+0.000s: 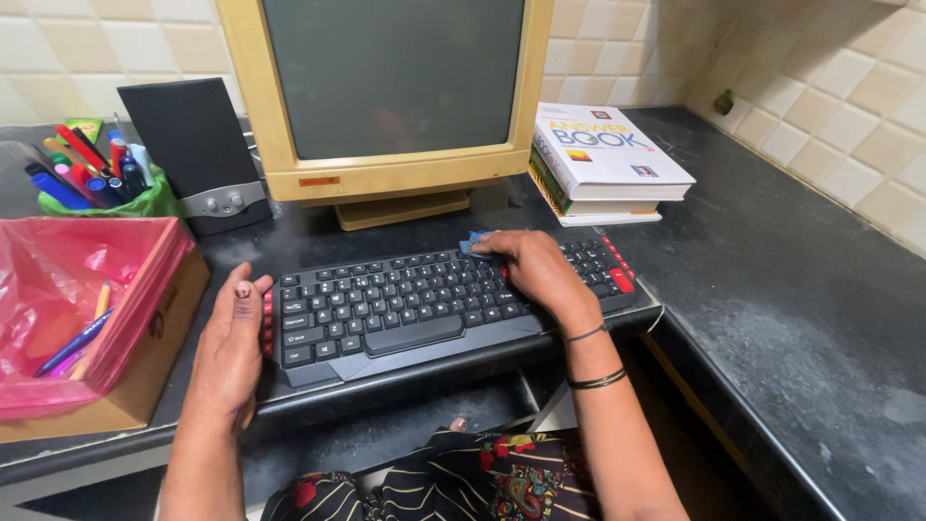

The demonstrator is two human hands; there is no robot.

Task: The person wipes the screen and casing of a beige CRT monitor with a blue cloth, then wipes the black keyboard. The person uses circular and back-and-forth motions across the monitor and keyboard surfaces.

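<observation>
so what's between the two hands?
Head view: the black keyboard. The left hand holds its left edge; the right hand presses a blue cloth on its upper right keys. Nothing else lies between them.

There is one view only, from a camera worn on the person's head. It looks forward and steeply down over the front edge of the desk (772,289), close enough that the forearms run out of the bottom of the picture and the lap shows below the desk's edge. The keyboard (434,299) sits near the middle, with both hands at it. The monitor (386,96) stands behind it, cut off at the top. The tiled wall at the back and the right-hand wall meet in the far right corner. No second view shares the scene.
</observation>
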